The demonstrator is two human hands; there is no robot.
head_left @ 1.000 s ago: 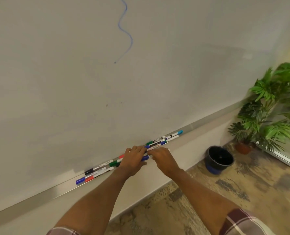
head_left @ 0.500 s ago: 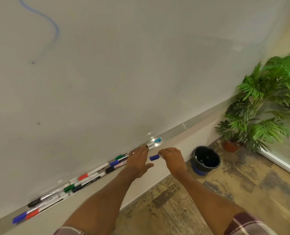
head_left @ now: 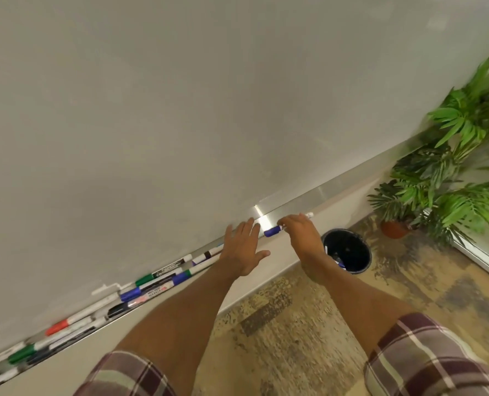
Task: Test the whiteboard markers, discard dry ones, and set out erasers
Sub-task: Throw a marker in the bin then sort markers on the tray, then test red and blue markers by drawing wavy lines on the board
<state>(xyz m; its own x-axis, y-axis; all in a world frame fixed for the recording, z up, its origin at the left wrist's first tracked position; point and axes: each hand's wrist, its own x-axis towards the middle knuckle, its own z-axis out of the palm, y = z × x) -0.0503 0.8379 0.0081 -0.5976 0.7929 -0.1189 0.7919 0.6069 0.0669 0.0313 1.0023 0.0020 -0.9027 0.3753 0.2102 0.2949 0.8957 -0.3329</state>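
My right hand (head_left: 301, 232) grips a blue-capped white marker (head_left: 272, 231) in the air, level with the whiteboard's metal tray (head_left: 291, 202); the cap points left and the white tail sticks out past my knuckles. My left hand (head_left: 241, 248) hovers beside it with fingers spread, holding nothing. Several markers (head_left: 163, 281) with blue, green, red and black caps lie in a row along the tray to the left. The whiteboard (head_left: 180, 110) fills the upper view. No eraser is in sight.
A black round bin (head_left: 347, 254) stands on the floor right of my right wrist, with some markers inside. A potted green plant (head_left: 449, 172) stands at the far right by a glass edge. The floor is mottled brown.
My right hand has lifted the blue-capped marker off the tray and carried it right, nearer the bin. My left hand let go and opened. The view swung right; the blue scribble left the frame.
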